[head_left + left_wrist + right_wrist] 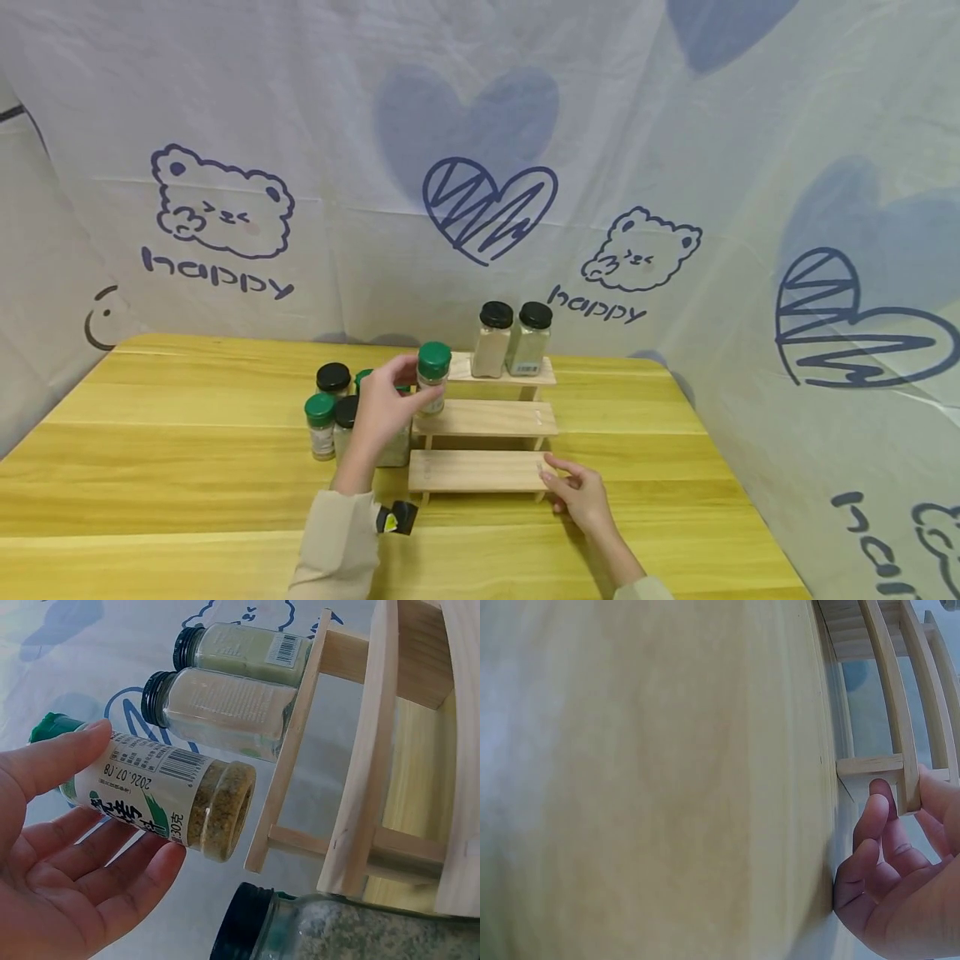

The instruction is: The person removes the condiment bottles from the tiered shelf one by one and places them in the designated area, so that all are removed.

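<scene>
My left hand (387, 403) holds a green-capped spice jar (433, 364) between thumb and fingers, near the left end of the wooden three-step rack (483, 418). In the left wrist view the spice jar (150, 780) shows a white label with a barcode and brown-green flakes at its base. That base is apart from the rack. My right hand (582, 493) pinches the right end of the rack's lowest step, thumb and fingers on either side of the board (891, 712). Two black-capped square jars (491, 340) (530, 340) stand on the top step, towards its right.
Left of the rack several jars stand on the wooden table (187, 450), among them a small green-capped jar (322, 428) and a black-capped jar (333, 377). My left forearm partly hides them. A printed cloth (337, 208) hangs behind the table and at its right.
</scene>
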### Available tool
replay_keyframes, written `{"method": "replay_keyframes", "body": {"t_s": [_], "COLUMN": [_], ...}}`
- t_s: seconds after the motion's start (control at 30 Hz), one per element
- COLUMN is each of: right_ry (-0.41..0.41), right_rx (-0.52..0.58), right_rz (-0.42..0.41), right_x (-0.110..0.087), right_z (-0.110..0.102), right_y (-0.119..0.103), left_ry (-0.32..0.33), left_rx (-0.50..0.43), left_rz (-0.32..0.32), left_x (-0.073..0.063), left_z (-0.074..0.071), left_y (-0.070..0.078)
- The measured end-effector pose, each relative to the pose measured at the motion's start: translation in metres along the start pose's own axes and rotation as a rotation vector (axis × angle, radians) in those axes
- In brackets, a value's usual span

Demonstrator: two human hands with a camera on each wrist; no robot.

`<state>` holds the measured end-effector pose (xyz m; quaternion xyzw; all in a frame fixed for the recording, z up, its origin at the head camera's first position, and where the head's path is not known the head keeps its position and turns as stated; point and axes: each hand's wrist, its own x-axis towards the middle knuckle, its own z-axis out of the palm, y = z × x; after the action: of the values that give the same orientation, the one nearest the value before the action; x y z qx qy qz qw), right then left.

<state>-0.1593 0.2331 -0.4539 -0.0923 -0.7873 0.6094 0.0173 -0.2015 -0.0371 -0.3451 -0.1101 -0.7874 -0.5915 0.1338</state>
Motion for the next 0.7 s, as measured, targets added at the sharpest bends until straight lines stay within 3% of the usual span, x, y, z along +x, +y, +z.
{"method": "replay_keyframes", "body": {"t_s": [0.27, 0.7], "right_ry": [0.017, 0.012], "right_rx": [-0.002, 0.003], "right_rz": [0.009, -0.009], "right_x": [0.0, 0.001], "right_z": [0.001, 0.001], "right_y": [0.001, 0.002], "left_ry": [-0.01, 0.034], "left_rx": [0.015, 0.009], "left_rz": [-0.022, 0.005], "left_x": [-0.012, -0.028], "left_z": [-0.002, -0.005], "left_y": [-0.003, -0.011]}}
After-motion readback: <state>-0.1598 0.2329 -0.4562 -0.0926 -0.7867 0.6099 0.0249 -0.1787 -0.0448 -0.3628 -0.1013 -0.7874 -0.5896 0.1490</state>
